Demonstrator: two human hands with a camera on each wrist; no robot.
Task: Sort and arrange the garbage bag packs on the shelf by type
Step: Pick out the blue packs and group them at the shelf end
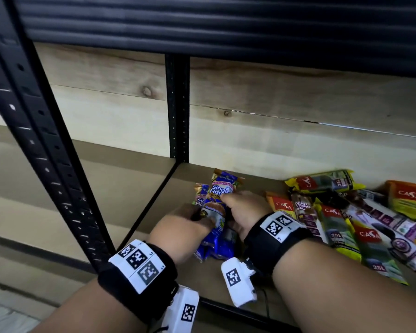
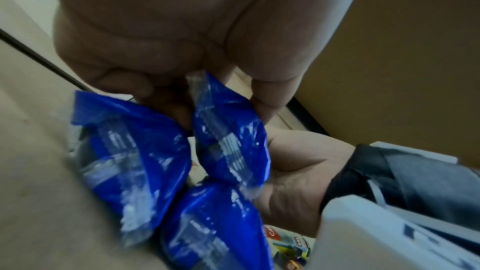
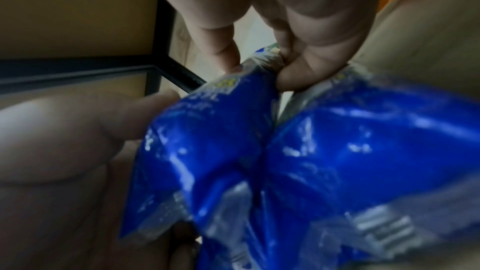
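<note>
Blue "Single Handle" garbage bag packs (image 1: pixel 216 207) are bunched together over the left part of the wooden shelf (image 1: pixel 159 203). My left hand (image 1: pixel 190 219) grips them from the left and my right hand (image 1: pixel 233 205) grips them from the right, thumb across the front pack. In the left wrist view, three blue pack ends (image 2: pixel 228 137) hang below my curled fingers (image 2: pixel 124 85). Seen from the right wrist, my fingertips (image 3: pixel 293 77) pinch the blue packs (image 3: pixel 298 151) near their top. A mixed pile of yellow, green, orange and purple Casa packs (image 1: pixel 346 217) lies to the right.
A black metal upright (image 1: pixel 178 109) stands at the back behind the blue packs, and a slanted black post (image 1: pixel 43 145) frames the left front. Pale wooden boards (image 1: pixel 274 111) back the shelf. The shelf's front edge (image 1: pixel 226 306) runs below my wrists.
</note>
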